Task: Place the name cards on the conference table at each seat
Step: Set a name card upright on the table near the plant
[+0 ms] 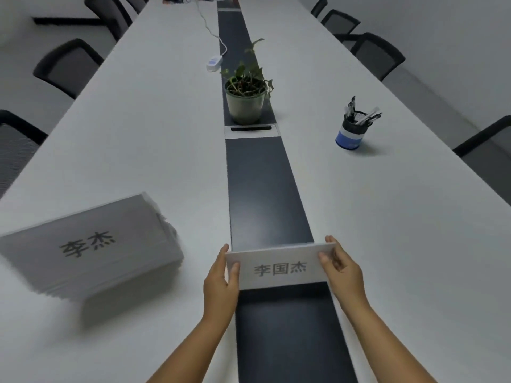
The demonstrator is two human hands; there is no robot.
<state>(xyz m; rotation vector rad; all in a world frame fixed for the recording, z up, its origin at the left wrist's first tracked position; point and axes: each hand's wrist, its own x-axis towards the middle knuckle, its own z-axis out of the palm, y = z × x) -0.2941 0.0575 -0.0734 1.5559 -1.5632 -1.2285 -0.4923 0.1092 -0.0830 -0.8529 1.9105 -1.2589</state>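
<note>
A white name card point(279, 268) with three dark characters is held over the dark centre strip of the long white conference table point(138, 134), near its front end. My left hand point(222, 277) grips the card's left edge and my right hand point(341, 268) grips its right edge, thumbs on the printed face. A thick stack of more white name cards point(88, 250) lies on the table to the left, its top card printed with two characters.
A potted plant point(246, 98) stands on the centre strip beyond the card. A pen holder point(352, 131) sits to the right, a white power strip point(214, 63) with a cable further back. Black chairs point(66, 67) line both sides.
</note>
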